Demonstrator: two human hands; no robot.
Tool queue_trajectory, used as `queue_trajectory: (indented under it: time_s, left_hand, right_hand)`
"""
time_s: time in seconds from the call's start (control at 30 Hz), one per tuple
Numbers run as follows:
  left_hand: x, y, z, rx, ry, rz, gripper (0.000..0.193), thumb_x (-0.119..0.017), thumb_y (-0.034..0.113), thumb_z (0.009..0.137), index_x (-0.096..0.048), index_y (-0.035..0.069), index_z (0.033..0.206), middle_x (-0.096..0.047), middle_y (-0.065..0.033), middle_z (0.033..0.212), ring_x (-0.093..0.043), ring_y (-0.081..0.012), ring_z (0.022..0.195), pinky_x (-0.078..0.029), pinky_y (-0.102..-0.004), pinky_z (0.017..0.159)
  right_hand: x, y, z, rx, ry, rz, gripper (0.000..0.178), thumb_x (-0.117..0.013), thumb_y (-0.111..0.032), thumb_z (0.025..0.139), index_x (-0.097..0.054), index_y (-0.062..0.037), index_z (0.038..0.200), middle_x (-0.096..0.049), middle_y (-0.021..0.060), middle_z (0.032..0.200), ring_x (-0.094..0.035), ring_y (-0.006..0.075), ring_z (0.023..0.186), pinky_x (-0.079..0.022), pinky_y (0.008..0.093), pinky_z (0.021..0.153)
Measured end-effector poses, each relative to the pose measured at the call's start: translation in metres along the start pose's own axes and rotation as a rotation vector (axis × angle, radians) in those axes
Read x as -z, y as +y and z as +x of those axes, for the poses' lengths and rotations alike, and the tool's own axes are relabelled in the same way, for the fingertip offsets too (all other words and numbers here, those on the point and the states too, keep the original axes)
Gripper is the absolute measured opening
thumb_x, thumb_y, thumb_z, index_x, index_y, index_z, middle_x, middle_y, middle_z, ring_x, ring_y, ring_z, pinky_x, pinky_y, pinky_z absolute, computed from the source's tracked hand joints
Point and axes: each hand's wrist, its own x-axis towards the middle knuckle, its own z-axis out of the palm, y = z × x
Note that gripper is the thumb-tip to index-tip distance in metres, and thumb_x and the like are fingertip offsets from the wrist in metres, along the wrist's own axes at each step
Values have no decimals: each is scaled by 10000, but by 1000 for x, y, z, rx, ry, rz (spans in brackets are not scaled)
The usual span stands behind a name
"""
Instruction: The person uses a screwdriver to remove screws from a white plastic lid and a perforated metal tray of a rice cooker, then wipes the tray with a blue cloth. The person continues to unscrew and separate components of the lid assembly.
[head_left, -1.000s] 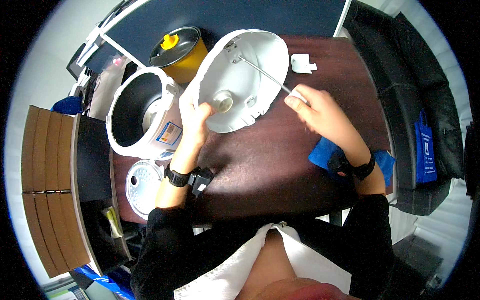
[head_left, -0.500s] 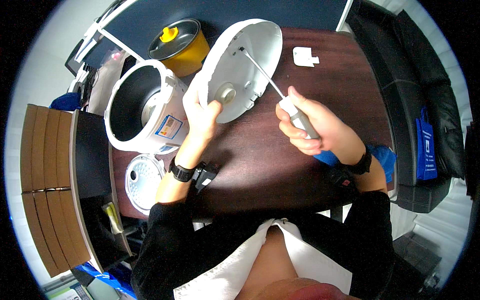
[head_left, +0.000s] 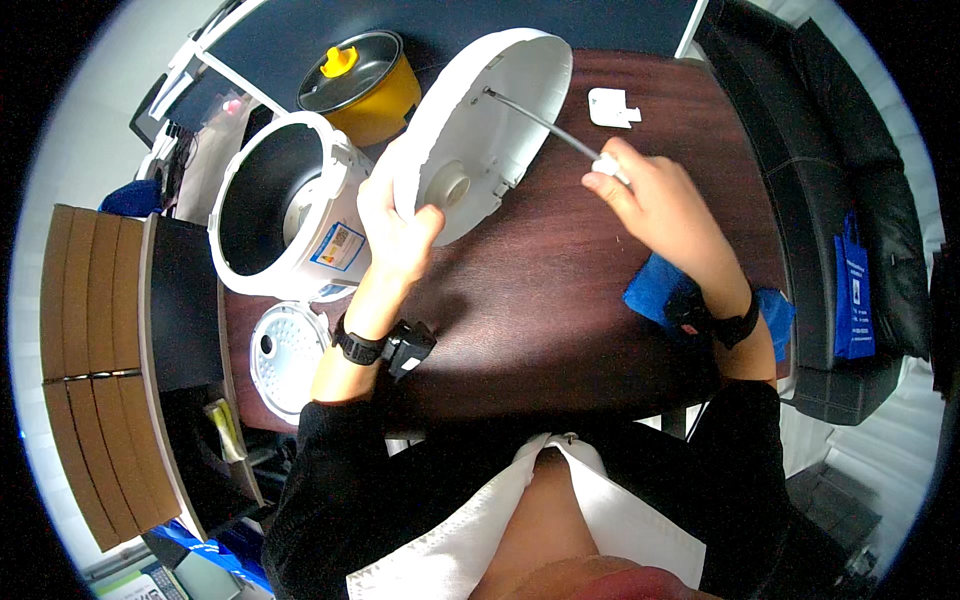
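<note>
My left hand grips the near left rim of a white domed plastic lid cover, thumb on the inner side. The cover is tilted up, its hollow inside facing right. In my right hand is a screwdriver, my fingers closed round its white and grey handle. Its long metal shaft points up and left, the tip at a small hole or screw near the cover's upper inner side. Left of the cover stands the white rice cooker body, its dark inside showing.
A yellow pot with a dark lid stands at the back. One small white plastic piece lies far right. A white perforated disc rests near left. Blue cloth lies under my right forearm. Cardboard boxes are at far left.
My right hand has shifted up and right and turned over on the handle. The screwdriver's shaft now leans flatter, its tip still at the cover. The cover has moved up slightly.
</note>
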Motion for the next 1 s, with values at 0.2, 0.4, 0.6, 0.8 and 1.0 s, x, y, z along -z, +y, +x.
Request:
queue_trajectory:
  time_s: [0.2, 0.4, 0.6, 0.8, 1.0]
  left_hand:
    - [5, 0, 10, 50, -75, -142, 578, -514, 161, 582, -557, -60, 1114, -602, -66, 956, -554, -167, 892, -430, -269, 825]
    - [5, 3, 10, 143, -26, -239, 591, -517, 132, 581, -555, -73, 1134, -606, -68, 966, -554, -155, 893, -440, -265, 821]
    - [-1, 0, 3, 83, 64, -198, 620, -522, 124, 583, -534, -77, 1170, -600, -83, 1003, -550, -167, 925, -441, -277, 834]
    - [2, 0, 3, 58, 0, -163, 600, -529, 125, 580, -539, -75, 1145, -600, -98, 1030, -553, -178, 959, -431, -279, 864]
    - [9, 8, 16, -16, -180, 17, 565, -523, 116, 588, -559, -46, 1128, -622, -106, 969, -586, -188, 900, -456, -291, 833]
  right_hand:
    - [15, -2, -4, 79, 184, -361, 314, -584, -384, 865, -527, -75, 875, -630, 117, 720, -622, 315, 641, -473, 423, 518]
    - [8, -12, -8, -323, -371, 762, 376, -417, -422, 970, -493, -67, 869, -450, -6, 574, -408, 74, 364, -318, 231, 315]
    - [4, -33, -12, -490, -613, 1496, 406, -281, -383, 1009, -471, -53, 869, -454, -1, 560, -391, 63, 344, -332, 207, 300]
    - [-4, -23, -11, -296, -198, 566, 412, -498, -466, 918, -511, -70, 803, -539, 49, 577, -519, 191, 403, -408, 319, 377]
    - [14, -12, -14, 14, 266, -355, 355, -622, -444, 815, -607, -96, 884, -641, 119, 734, -634, 319, 648, -489, 419, 541]
